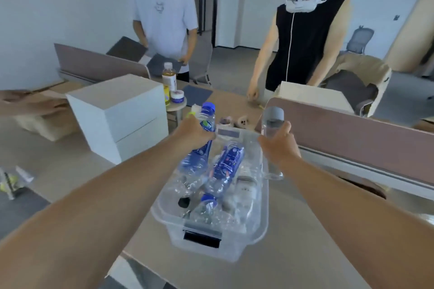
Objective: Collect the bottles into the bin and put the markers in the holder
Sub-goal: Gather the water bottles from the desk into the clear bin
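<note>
A bottle (pixel 203 138) in each hand above the bin (pixel 260 223)

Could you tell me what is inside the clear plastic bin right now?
The clear plastic bin holds crumpled clear bottles, including one with a blue label. The pile hides whatever lies beneath.

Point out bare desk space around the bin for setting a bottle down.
Free: desk between the white box and clear bin, under the left arm; also the strip right of the bin, below the divider. Crowded: the bin's inside.
</note>
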`<control>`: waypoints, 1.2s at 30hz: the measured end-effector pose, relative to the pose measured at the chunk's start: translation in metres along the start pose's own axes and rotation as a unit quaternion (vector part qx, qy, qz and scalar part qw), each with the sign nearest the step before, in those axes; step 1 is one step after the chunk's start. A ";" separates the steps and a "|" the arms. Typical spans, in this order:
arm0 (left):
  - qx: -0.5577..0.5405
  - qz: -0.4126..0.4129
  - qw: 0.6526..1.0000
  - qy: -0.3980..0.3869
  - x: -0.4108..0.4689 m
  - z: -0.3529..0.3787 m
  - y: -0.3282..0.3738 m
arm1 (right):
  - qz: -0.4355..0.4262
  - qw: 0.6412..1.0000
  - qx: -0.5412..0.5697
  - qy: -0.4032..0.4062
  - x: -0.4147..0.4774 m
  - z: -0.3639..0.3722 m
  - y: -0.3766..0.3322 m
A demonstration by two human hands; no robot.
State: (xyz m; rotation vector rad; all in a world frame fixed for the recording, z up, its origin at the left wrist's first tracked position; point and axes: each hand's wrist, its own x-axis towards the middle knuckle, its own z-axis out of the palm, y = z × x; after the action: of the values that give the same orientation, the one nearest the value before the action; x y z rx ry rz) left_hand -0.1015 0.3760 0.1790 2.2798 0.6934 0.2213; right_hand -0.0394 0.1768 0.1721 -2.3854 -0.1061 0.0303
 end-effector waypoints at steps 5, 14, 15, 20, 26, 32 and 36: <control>0.110 -0.056 0.985 -0.123 -0.026 0.027 -0.076 | 0.002 0.999 -0.031 -0.037 -0.021 0.040 0.000; 0.100 -0.002 0.994 -0.037 -0.011 0.031 -0.053 | 0.057 0.993 -0.084 -0.062 -0.025 0.069 0.012; 0.095 0.009 0.995 -0.031 -0.009 0.030 -0.048 | 0.059 0.991 -0.101 -0.069 -0.028 0.073 0.014; 0.091 0.067 0.993 -0.029 0.000 0.029 -0.015 | 0.035 0.993 -0.101 -0.054 -0.028 0.062 0.021; 0.112 0.133 0.982 -0.077 -0.010 0.074 0.051 | 0.078 0.991 -0.112 0.011 -0.019 -0.001 0.074; 0.110 0.221 0.955 -0.167 -0.048 0.169 0.143 | 0.202 0.968 -0.120 0.087 -0.038 -0.104 0.171; 0.117 0.287 0.923 -0.229 -0.093 0.244 0.202 | 0.307 0.933 -0.127 0.141 -0.074 -0.173 0.248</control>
State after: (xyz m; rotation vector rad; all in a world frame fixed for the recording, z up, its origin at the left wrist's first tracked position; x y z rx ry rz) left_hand -0.0100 0.0604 0.1486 2.5812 -0.2135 -0.1340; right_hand -0.0872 -0.1279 0.1280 -2.5539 0.8175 -0.0338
